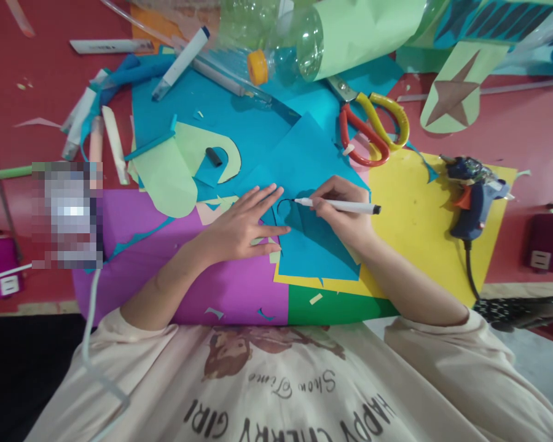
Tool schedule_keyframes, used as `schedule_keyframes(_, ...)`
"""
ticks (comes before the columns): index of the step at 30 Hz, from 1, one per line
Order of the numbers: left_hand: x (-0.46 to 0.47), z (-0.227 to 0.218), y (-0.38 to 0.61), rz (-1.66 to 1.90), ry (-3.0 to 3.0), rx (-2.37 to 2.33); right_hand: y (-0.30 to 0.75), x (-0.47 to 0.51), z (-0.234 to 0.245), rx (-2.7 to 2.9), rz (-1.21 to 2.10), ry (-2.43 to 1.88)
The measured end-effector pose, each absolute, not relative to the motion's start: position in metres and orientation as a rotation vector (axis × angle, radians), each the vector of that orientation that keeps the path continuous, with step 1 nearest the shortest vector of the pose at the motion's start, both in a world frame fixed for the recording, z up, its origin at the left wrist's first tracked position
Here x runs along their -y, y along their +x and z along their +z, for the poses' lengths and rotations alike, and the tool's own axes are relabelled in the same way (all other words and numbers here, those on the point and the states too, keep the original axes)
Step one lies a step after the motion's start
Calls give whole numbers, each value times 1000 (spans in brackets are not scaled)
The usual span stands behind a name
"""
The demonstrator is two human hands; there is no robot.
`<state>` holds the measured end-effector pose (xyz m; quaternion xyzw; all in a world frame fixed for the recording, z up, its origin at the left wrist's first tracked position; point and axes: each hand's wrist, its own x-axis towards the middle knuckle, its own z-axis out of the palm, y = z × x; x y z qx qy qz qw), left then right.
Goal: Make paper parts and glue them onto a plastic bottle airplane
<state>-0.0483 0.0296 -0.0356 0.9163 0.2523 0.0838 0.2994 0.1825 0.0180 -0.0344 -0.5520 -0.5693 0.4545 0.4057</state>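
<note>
Red table (pixel 13 98); mid-frame, right hand (pixel 351 224) pinches likely-light pen (pixel 352 207), best held near tip; left hand (pixel 238 228) spread on paper (pixel 320 255).

Red table (pixel 534 135), purple sheet (pixel 239 288), yellow sheet (pixel 410 209) on top

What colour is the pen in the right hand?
White barrel, black rear end; the pen shows best in the head view.
</note>
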Motion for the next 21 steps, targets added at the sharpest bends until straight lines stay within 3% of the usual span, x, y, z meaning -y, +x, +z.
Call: schedule_keyframes(21, -29, -37, -49, 238, 2434, -673, 182, -19, -31, 1476, 1143, -1406)
